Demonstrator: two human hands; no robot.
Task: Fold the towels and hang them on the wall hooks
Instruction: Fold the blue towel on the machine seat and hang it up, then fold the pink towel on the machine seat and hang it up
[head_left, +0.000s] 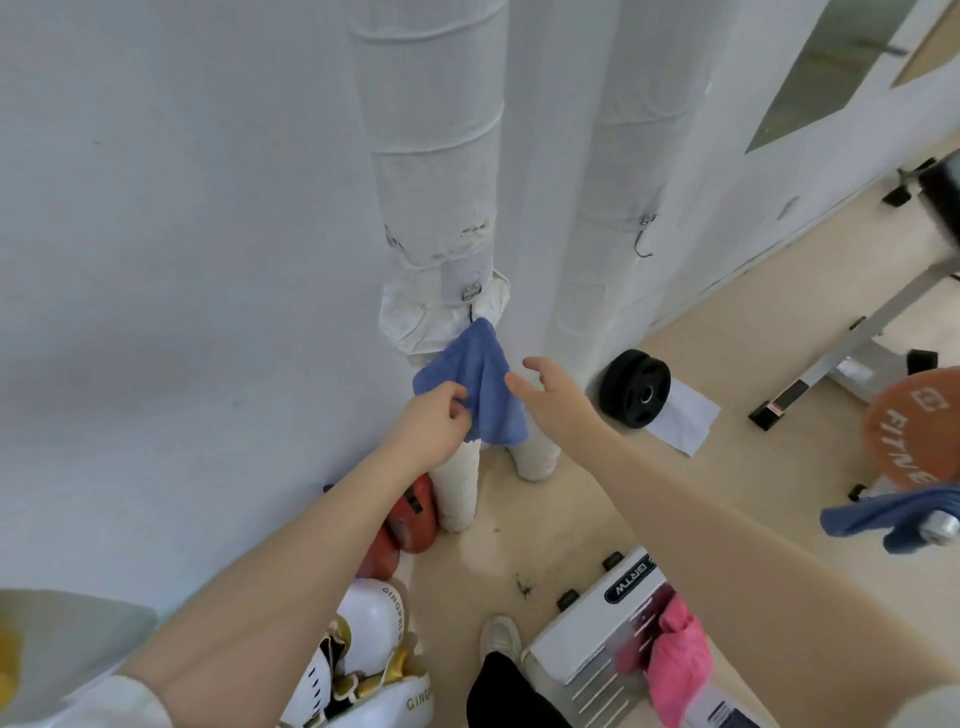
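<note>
Pink towel (678, 660) waiting down by my feet. Left hand (434, 421) pinching blue towel (480, 384) at lower edge, right hand (553, 392) spread open beside it. Towel hanging off pipe hook (471, 312), looking soft, light, floppy, so probably gripping near top corner.

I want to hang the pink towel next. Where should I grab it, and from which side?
Grab the pink towel at its bunched top, coming down from above. It lies crumpled over the white machine, so the top hump is the free part that sticks up. The right hand is open and nearer to it; the left hand is pinching the blue towel.
</note>
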